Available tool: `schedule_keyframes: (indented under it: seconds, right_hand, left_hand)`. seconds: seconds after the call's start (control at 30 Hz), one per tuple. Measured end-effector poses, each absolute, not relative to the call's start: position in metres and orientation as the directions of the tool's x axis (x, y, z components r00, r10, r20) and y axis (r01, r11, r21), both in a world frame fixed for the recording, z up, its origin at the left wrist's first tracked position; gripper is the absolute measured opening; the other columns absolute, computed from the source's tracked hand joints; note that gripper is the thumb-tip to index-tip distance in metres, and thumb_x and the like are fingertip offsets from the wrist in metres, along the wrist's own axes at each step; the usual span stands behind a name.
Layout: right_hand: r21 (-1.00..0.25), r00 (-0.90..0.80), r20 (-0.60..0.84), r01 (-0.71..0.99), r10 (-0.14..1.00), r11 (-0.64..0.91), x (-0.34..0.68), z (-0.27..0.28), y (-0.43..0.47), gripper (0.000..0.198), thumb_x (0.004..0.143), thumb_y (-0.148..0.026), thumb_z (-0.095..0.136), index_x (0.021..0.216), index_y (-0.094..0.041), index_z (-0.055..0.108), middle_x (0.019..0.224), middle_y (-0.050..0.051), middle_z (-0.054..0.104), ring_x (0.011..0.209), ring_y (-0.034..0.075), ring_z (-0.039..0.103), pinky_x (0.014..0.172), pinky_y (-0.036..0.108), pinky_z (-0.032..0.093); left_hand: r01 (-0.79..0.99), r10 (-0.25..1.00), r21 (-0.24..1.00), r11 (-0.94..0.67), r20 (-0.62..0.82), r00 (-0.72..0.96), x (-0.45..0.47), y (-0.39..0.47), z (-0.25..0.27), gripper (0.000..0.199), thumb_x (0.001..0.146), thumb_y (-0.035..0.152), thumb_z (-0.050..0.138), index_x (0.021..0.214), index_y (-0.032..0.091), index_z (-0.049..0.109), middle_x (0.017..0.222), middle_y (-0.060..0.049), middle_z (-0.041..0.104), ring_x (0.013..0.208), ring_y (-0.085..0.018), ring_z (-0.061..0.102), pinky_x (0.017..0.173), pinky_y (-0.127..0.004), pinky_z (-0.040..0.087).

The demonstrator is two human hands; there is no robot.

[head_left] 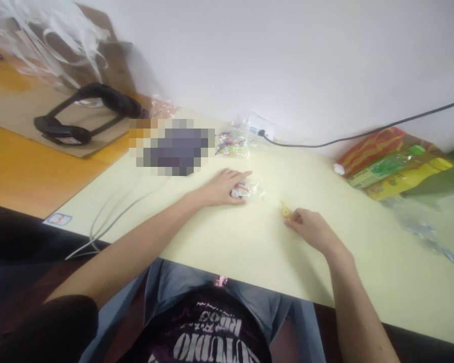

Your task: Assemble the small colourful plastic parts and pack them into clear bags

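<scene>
My left hand [223, 189] lies on the pale yellow tabletop with its fingers apart. Between its thumb and forefinger is a small clear plastic bag [255, 190] with small red, white and dark pieces in it. The palm side is hidden. To the right, my right hand [308, 224] pinches a small yellow piece [286, 212] with a round part and a thin tip, just over the table. Its exact kind is too small to tell. The two hands are apart, with the bag nearer the left one.
Behind my left hand lie a bag of colourful small parts [232, 143] and a blurred-out dark object [179, 148]. A black headset-like frame [87, 113] sits at left. A power strip [261, 128] with a black cable stands by the wall. Packages [393, 166] and crumpled plastic [419, 229] lie right.
</scene>
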State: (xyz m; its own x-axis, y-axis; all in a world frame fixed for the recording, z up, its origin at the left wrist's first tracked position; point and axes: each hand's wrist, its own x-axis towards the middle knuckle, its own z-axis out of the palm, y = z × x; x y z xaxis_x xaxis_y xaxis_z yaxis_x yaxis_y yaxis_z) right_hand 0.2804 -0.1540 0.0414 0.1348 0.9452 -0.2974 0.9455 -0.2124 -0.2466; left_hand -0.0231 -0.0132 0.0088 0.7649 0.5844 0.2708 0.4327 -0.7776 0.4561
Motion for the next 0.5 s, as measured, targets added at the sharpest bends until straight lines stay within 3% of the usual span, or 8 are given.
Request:
schedule_keyframes:
  seconds: [0.2,0.4,0.5]
  right_hand:
    - [-0.350,0.067,-0.268,0.922,0.961,-0.162,0.297,0.040,-0.145,0.012,0.087,-0.022,0.057,0.076,-0.022,0.063,0.074,0.004,0.072,0.066,0.019,0.063,0.064,0.030,0.041]
    - [-0.688,-0.109,-0.113,0.726,0.988,0.002,0.287,0.061,-0.121,0.009,0.085,-0.022,0.055,0.089,-0.022,0.064,0.078,0.001,0.070,0.068,0.016,0.066,0.066,0.028,0.047]
    - [-0.705,-0.148,-0.043,0.705,0.988,0.075,0.276,0.066,-0.100,0.011,0.082,-0.019,0.056,0.086,-0.021,0.066,0.075,0.000,0.069,0.066,0.016,0.063,0.064,0.027,0.046]
  left_hand:
    - [0.432,0.585,0.461,-0.776,0.266,0.766,-0.022,-0.013,0.010,0.092,0.085,0.055,0.072,0.162,0.022,0.032,0.143,-0.013,0.057,0.133,-0.033,0.049,0.117,-0.045,0.032]
    - [0.424,0.585,0.470,-0.774,0.276,0.763,-0.022,-0.012,0.009,0.092,0.086,0.054,0.072,0.162,0.023,0.031,0.141,-0.013,0.058,0.131,-0.033,0.049,0.116,-0.045,0.034]
    - [0.427,0.589,0.471,-0.772,0.279,0.758,-0.022,-0.012,0.009,0.091,0.086,0.054,0.071,0.162,0.024,0.031,0.140,-0.012,0.058,0.129,-0.032,0.050,0.115,-0.045,0.035]
